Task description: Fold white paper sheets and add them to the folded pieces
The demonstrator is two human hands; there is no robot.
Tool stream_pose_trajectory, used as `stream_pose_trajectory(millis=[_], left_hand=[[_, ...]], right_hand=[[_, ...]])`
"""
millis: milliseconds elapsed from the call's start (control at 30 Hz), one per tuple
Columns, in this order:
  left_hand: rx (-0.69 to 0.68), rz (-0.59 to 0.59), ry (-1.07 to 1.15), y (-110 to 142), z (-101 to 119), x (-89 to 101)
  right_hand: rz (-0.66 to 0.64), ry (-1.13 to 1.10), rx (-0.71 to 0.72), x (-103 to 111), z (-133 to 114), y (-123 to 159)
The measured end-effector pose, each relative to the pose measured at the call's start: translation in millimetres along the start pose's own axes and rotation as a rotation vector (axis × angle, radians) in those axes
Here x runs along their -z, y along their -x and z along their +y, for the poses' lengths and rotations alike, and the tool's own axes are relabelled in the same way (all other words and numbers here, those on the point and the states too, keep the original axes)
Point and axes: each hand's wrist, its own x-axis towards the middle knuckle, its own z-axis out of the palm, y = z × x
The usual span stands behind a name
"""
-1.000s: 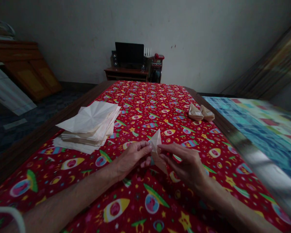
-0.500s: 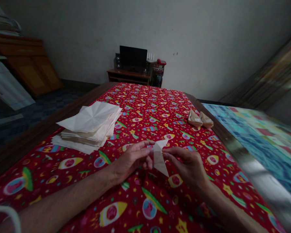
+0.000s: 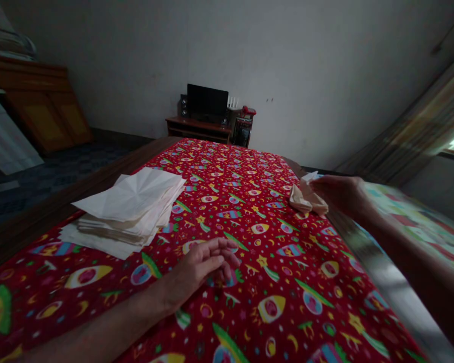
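My right hand [image 3: 335,189] reaches to the table's right edge, its fingers closed on a folded piece of paper [image 3: 308,182]. That piece is held just above two finished-looking folded paper shapes [image 3: 300,200], partly overlapping them in view; whether they touch I cannot tell. My left hand [image 3: 208,262] rests over the patterned cloth at the middle front, fingers loosely curled and apart, with nothing in it. To its left lies a stack of creased paper sheets [image 3: 136,194], the top one marked by folds that fan out from its centre.
A red cloth [image 3: 230,217] with rockets and stars covers the wooden table. Beyond its far end stand a black monitor [image 3: 207,100] and a red telephone [image 3: 248,110]. On the right is a bed with a coloured cover [image 3: 412,217]; a wooden cabinet [image 3: 38,106] stands at left.
My right hand has carried the folded paper from the middle front away to the right, over the folded shapes. My left hand has let go of it and stayed near the middle.
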Motion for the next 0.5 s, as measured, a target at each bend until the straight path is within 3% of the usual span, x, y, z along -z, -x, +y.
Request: stream_pose_trajectory(millis=[200, 500], left_hand=[[-0.011, -0.037, 0.004, -2.7, -8.5, 4.1], [0.015, -0.037, 0.001, -2.4, -11.4, 6.2]], right_hand=[[-0.255, 0.128, 0.052, -8.9, 18.1, -20.7], [-0.433, 0.130, 0.075, -16.1, 19.2, -31.1]])
